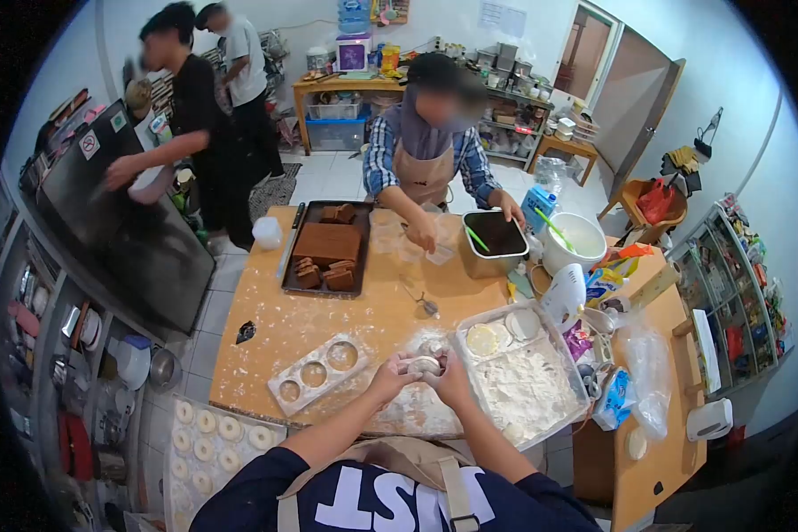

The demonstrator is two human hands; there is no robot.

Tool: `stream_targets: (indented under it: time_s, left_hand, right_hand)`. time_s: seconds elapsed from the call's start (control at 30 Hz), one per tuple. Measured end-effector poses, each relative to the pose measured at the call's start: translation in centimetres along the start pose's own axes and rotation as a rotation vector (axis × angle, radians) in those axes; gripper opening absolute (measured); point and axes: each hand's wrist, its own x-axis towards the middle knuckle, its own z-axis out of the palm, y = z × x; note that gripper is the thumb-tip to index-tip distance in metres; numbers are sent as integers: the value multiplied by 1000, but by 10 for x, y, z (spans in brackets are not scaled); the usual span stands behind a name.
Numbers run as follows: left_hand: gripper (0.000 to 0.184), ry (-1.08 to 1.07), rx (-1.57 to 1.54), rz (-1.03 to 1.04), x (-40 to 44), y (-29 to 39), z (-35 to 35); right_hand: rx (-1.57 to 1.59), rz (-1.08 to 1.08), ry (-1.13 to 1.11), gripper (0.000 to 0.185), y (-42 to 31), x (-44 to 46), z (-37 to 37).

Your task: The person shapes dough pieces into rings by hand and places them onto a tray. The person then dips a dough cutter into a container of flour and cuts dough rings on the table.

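My left hand (pixel 395 378) and my right hand (pixel 452 381) are closed together around a pale, floured piece of dough (pixel 426 364), which shows between the fingers. They hold it just above the floury front part of the wooden table (pixel 266 355). Close to my right hand stands a white plastic tray (pixel 585 403) of flour, with round pale pieces (pixel 483 340) in its back compartments. To the left of my hands lies a flour-dusted board (pixel 317 387) with three round holes. Ring-shaped doughnuts (pixel 230 429) rest in rows on a tray at lower left.
Across the table a person in an apron (pixel 426 168) reaches over clear sheets, one hand by a square tub (pixel 496 262). A dark baking tray (pixel 363 285) holds brown cake (pixel 326 244). Right are a white bowl (pixel 576 257), mixer (pixel 565 293) and plastic bags. Two people stand back left.
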Motion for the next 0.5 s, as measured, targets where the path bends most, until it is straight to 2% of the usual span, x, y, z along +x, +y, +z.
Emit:
stream_targets:
  time_s: [0.1, 0.2, 0.33, 0.43, 0.47, 0.5]
  left_hand:
    - [49, 15, -6, 45, 9, 3, 26]
    - [47, 36, 34, 113, 21, -7, 46]
    - [48, 229, 225, 274, 31, -12, 68]
    - [48, 255, 300, 224, 27, 0, 85]
    - [47, 240, 263, 220, 30, -3, 87]
    - [46, 227, 182, 214, 28, -2, 90]
  right_hand:
    - [-30, -132, 165, 43, 9, 0, -16]
    - [-53, -114, 226, 41, 1, -2, -41]
    - [-4, -87, 248, 37, 3, 9, -64]
    - [114, -76, 293, 36, 15, 7, -60]
    - [168, -107, 275, 40, 32, 14, -58]
    - [73, -79, 176, 43, 33, 14, -61]
